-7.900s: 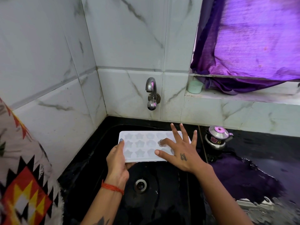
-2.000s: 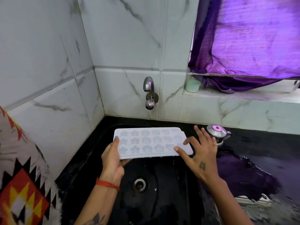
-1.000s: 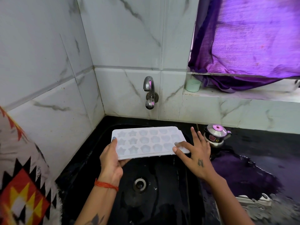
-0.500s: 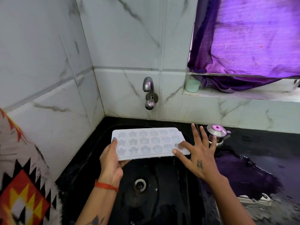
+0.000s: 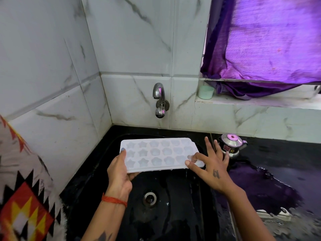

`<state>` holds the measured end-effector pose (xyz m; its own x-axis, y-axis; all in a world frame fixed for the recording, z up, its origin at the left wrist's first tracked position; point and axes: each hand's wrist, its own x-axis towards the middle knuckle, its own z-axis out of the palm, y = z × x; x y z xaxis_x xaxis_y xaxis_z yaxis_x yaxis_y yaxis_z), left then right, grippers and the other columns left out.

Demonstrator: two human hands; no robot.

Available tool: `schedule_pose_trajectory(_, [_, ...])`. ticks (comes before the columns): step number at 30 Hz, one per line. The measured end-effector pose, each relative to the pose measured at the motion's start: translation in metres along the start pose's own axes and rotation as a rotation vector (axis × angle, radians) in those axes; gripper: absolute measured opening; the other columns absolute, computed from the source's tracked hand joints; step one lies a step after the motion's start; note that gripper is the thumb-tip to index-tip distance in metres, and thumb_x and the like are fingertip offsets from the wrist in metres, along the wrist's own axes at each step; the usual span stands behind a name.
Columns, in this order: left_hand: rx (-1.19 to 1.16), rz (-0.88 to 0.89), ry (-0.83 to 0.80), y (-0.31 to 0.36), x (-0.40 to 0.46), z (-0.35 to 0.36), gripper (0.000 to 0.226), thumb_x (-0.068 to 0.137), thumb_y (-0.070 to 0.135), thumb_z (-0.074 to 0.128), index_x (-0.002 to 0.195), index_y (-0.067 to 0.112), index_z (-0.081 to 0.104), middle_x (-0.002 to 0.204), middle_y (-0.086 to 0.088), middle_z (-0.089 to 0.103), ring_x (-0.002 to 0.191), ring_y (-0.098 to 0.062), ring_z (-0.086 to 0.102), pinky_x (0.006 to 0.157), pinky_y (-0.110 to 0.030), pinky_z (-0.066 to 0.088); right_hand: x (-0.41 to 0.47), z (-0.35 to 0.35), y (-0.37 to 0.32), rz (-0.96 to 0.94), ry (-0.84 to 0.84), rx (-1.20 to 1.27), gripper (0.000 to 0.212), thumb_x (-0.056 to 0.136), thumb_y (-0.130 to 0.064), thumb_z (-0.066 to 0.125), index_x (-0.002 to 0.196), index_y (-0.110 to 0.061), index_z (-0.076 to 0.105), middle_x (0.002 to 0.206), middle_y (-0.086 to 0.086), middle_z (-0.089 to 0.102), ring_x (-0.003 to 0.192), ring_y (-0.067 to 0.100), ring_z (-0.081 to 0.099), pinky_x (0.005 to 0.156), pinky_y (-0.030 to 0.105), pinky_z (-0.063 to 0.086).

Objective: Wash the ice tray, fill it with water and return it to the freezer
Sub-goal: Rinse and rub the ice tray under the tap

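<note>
Ice tray, white, star and round moulds, held level over black sink, near side of tap. Our left hand grips tray's left end, thumb on top. Our right hand spread wide, forefinger and thumb touching tray's near-right corner. Small steel kettle sits right of sink.

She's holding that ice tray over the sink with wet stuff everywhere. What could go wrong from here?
The ice tray is gripped only at its left end by the left hand, while the right hand just touches the far corner with spread fingers, so it could tip or slip into the black sink. The small steel kettle stands close to the right hand and might get knocked.
</note>
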<state>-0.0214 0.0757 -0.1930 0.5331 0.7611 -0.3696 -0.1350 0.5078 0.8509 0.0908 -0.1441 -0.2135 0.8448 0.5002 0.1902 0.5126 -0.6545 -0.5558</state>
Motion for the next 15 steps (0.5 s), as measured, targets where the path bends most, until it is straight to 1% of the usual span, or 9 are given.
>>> schedule_pose_trajectory(1, [0.001, 0.001, -0.003, 0.000, -0.001, 0.000, 0.014, 0.094, 0.030, 0.057, 0.086, 0.018, 0.059, 0.087, -0.005, 0.066, 0.078, -0.020, 0.063, 0.060, -0.037, 0.051, 0.000, 0.000, 0.001, -0.022, 0.016, -0.044, 0.050, 0.065, -0.082, 0.029, 0.076, -0.042, 0.056, 0.161, -0.003, -0.001, 0.145, 0.015, -0.019, 0.109, 0.049, -0.020])
schedule_pose_trajectory(3, [0.002, 0.001, -0.004, -0.001, -0.001, 0.000, 0.014, 0.094, 0.030, 0.056, 0.086, 0.018, 0.059, 0.088, -0.005, 0.066, 0.079, -0.020, 0.064, 0.060, -0.037, 0.051, 0.001, 0.000, 0.002, -0.047, 0.045, -0.084, 0.055, 0.066, -0.081, 0.027, 0.082, -0.040, 0.059, 0.161, -0.003, -0.002, 0.145, 0.016, -0.019, 0.110, 0.049, -0.019])
schedule_pose_trajectory(6, [0.002, -0.005, -0.001, -0.001, -0.001, 0.001, 0.014, 0.094, 0.030, 0.056, 0.086, 0.018, 0.059, 0.087, -0.005, 0.066, 0.078, -0.020, 0.063, 0.060, -0.037, 0.051, 0.002, 0.000, -0.002, -0.060, 0.111, 0.006, 0.052, 0.068, -0.078, 0.034, 0.092, -0.040, 0.060, 0.160, -0.005, 0.000, 0.146, 0.014, -0.013, 0.113, 0.050, -0.012])
schedule_pose_trajectory(9, [0.000, -0.005, -0.001, 0.000, -0.001, 0.003, 0.014, 0.094, 0.029, 0.056, 0.086, 0.018, 0.059, 0.087, -0.005, 0.066, 0.077, -0.020, 0.063, 0.060, -0.037, 0.051, 0.002, 0.002, -0.011, -0.105, 0.181, 0.084, 0.049, 0.071, -0.074, 0.040, 0.095, -0.037, 0.059, 0.158, -0.008, 0.004, 0.145, 0.010, -0.009, 0.114, 0.046, -0.007])
schedule_pose_trajectory(12, [0.000, -0.003, -0.008, 0.001, -0.003, 0.005, 0.014, 0.094, 0.028, 0.056, 0.085, 0.018, 0.059, 0.085, -0.004, 0.066, 0.076, -0.019, 0.063, 0.059, -0.037, 0.051, 0.002, 0.006, -0.019, -0.149, 0.142, 0.048, 0.048, 0.072, -0.075, 0.038, 0.090, -0.039, 0.062, 0.156, -0.012, 0.002, 0.145, 0.010, -0.012, 0.112, 0.041, -0.015])
schedule_pose_trajectory(15, [0.000, -0.003, -0.013, 0.002, -0.004, 0.005, 0.014, 0.094, 0.028, 0.055, 0.085, 0.018, 0.059, 0.084, -0.004, 0.066, 0.075, -0.019, 0.063, 0.060, -0.037, 0.051, 0.002, 0.009, -0.022, -0.133, 0.058, 0.022, 0.052, 0.071, -0.077, 0.030, 0.091, -0.044, 0.066, 0.160, -0.009, -0.003, 0.145, 0.013, -0.018, 0.111, 0.043, -0.021])
